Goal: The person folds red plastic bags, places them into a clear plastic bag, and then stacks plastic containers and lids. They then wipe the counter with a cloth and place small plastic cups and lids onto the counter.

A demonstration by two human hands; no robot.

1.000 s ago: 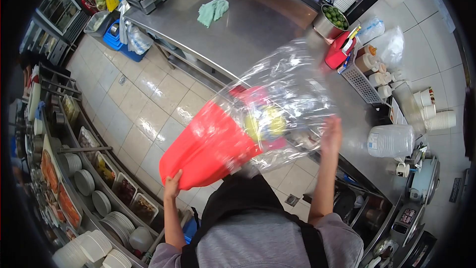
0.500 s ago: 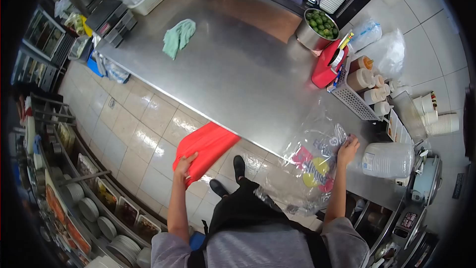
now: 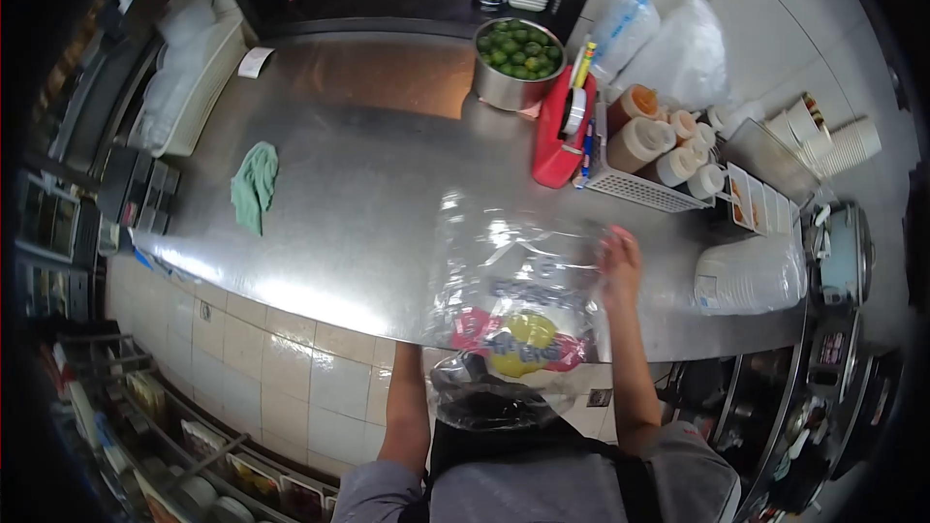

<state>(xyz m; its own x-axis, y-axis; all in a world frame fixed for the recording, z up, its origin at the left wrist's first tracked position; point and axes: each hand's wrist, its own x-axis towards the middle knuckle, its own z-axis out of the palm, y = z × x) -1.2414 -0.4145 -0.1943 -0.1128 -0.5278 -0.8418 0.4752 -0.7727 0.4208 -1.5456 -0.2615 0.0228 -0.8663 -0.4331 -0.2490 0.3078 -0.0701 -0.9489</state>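
A clear plastic bag with printed dark lettering and pink and yellow shapes lies spread over the table's front edge, its lower end hanging toward my apron. My right hand is closed on the bag's right side; the fingers are slightly blurred. Of my left arm only the forearm shows. It reaches beneath the steel table, and the tabletop hides the hand and whatever it may hold.
A green cloth lies on the left. At the back are a pot of green citrus fruits and a red tape dispenser. A grey basket of squeeze bottles and a sleeve of plastic containers stand on the right.
My left hand, which held a red bag in front of the table, has gone under the tabletop; the red bag is out of sight. My right hand has brought the clear bag farther onto the table.
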